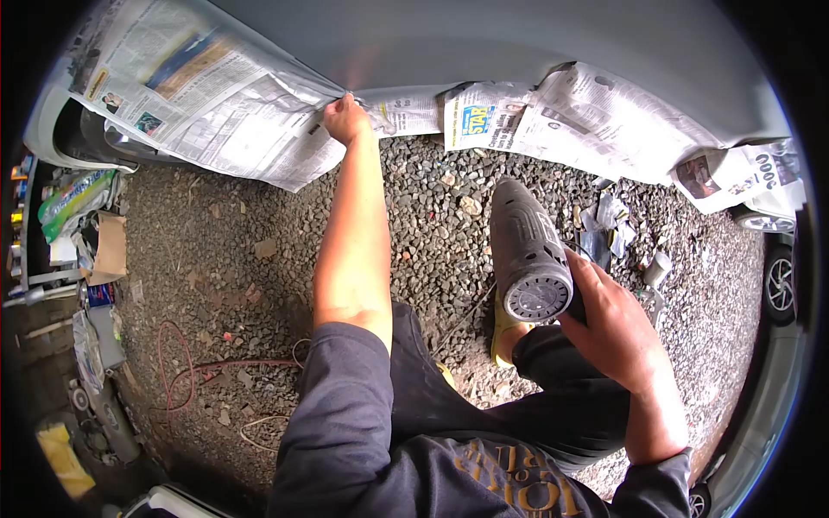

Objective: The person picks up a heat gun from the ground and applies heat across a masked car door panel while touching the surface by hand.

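Observation:
A grey car body panel (518, 43) spans the top of the view, with newspaper sheets (216, 112) along its lower edge. My left hand (348, 119) is raised to that edge, its fingers closed at the newspaper's border; exactly what they pinch is too small to make out. In my right hand (609, 319) is a dusty grey heat gun (528, 250), gripped by its handle. The narrow end points up toward the newspaper and the round vented end faces me. More newspaper (596, 121) hangs from the panel to the right, apart from the tool.
Gravel (432, 198) covers the ground. A red cord (250, 363) lies at lower left. Cluttered shelves (52, 276) stand at the left edge. Crumpled scraps (609, 224) and a can (658, 269) lie right of the tool. Another car (768, 371) is at far right.

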The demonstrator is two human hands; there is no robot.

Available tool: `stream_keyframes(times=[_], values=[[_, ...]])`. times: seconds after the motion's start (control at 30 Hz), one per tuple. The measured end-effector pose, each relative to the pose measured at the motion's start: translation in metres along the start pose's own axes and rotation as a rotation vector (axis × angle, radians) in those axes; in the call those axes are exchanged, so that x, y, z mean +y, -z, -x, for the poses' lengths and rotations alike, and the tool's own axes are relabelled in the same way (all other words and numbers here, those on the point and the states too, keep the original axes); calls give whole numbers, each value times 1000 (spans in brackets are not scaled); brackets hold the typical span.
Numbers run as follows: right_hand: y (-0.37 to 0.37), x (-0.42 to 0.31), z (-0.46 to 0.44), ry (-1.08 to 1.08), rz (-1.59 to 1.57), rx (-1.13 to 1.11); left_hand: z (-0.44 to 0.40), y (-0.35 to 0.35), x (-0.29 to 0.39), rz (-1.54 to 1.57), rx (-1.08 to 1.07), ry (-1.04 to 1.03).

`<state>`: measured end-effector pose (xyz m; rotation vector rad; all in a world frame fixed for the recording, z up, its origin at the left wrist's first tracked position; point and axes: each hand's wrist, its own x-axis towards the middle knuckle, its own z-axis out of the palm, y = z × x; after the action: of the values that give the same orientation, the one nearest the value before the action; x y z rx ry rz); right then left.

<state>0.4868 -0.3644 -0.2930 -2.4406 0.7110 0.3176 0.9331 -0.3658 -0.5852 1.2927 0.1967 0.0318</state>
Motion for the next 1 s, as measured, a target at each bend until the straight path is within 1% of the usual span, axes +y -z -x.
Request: stream_keyframes(times=[0.03,0.13,0.23,0.3,0.33,0.37,0.47,0.53,0.57,0.67,0.7,0.73,0.8,0.87,0.93,1.0], values=[[2,-2,0,-41,-16,-44,3,0,2,-15,-2,-6],[4,-4,1,-56,-32,-47,8,1,9,-146,19,-59],[4,-5,3,-32,-47,-20,20,-1,24,-286,51,-70],[7,-10,6,-20,-49,2,23,-4,30,-279,76,-61],[10,-13,7,-11,-47,15,19,-5,26,-272,90,-59],[12,-16,9,12,-37,35,-3,-4,4,-213,36,31],[14,-23,16,76,-20,102,-2,9,-16,-266,-38,-33],[14,-25,22,107,-16,144,36,13,3,-107,-37,-57],[14,-28,23,115,-20,176,43,14,1,-172,-77,-53],[18,-35,27,17,-61,179,72,9,17,58,-267,66],[14,-30,27,35,-93,234,75,8,20,123,-328,149],[13,-27,27,47,-81,238,70,3,13,138,-366,137],[14,-21,28,68,-56,243,74,-4,11,126,-397,100],[14,-16,31,62,-13,271,78,-7,13,161,-414,134],[13,-13,34,65,-17,288,87,-10,24,215,-427,188],[11,-10,39,21,-60,296,92,-13,30,291,-434,257]])
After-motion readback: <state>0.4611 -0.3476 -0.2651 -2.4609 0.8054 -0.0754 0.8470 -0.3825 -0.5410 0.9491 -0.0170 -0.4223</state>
